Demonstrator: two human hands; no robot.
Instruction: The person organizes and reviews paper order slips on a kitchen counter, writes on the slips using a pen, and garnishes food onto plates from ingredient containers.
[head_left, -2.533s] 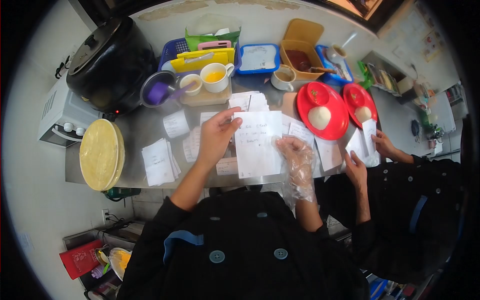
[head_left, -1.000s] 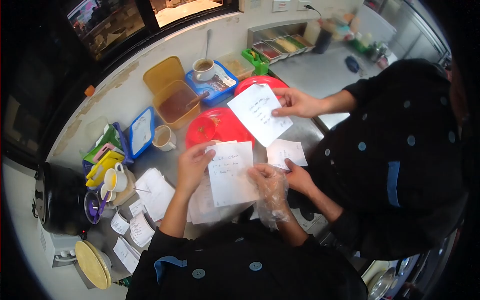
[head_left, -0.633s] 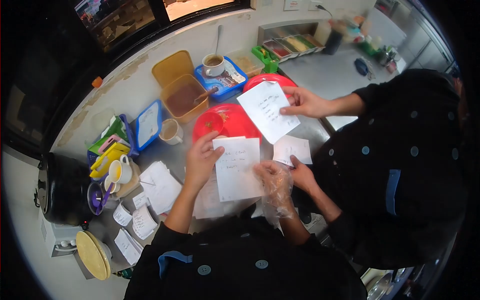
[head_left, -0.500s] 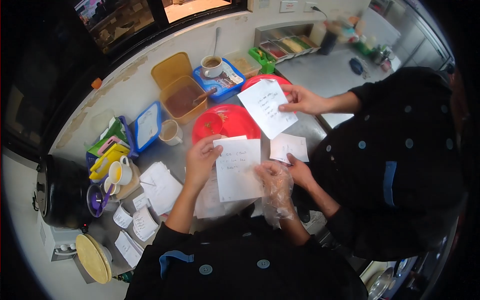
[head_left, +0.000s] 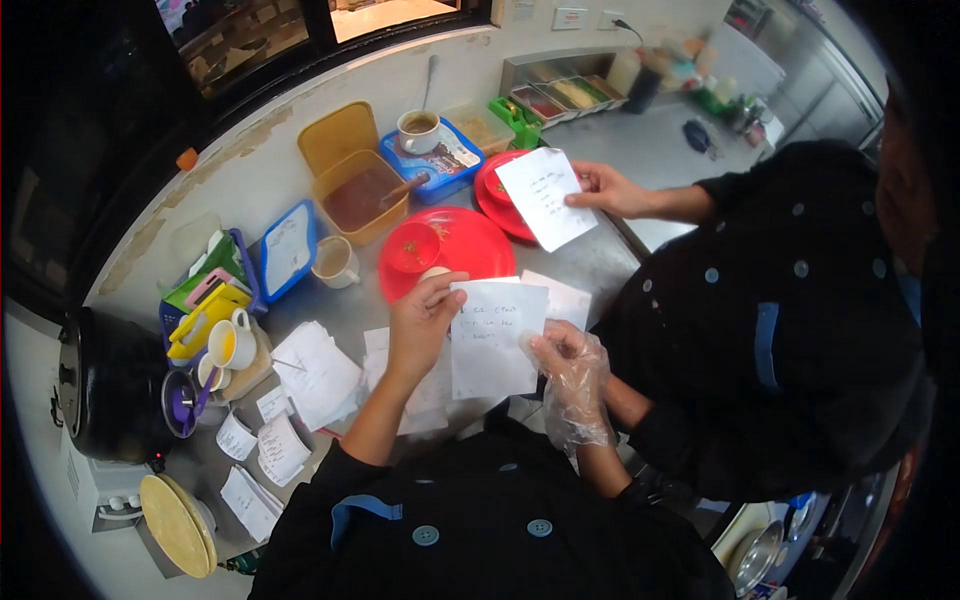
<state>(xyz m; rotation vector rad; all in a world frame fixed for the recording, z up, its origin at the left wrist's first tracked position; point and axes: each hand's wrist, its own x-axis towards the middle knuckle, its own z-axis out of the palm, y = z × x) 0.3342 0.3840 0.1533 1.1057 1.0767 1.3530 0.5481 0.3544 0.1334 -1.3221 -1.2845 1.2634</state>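
A handwritten paper slip (head_left: 497,355) hangs upright in front of me, pinched by its upper left corner in my bare left hand (head_left: 422,322). My right hand (head_left: 574,378), in a clear plastic glove, grips the slip's right edge between thumb and fingers. Another sheet's edge peeks out behind its top. To the right, a co-worker's hand (head_left: 612,192) holds a second written slip (head_left: 545,200). A further white slip (head_left: 560,297) shows partly behind mine. Just beyond my left hand lies a red plate (head_left: 480,245) with a red bowl (head_left: 413,243) on it.
Stacked papers (head_left: 318,365) and curled receipts (head_left: 283,450) lie on the metal counter at left, by cups and a black cooker (head_left: 115,385). Along the wall stand a brown-filled tub (head_left: 360,205) and a blue-lidded box (head_left: 450,150). The co-worker's body (head_left: 780,330) stands close at right.
Both my hands and the slip have shifted slightly right. The co-worker's raised slip has moved a little; the co-worker's lower hand is now largely hidden behind my gloved hand.
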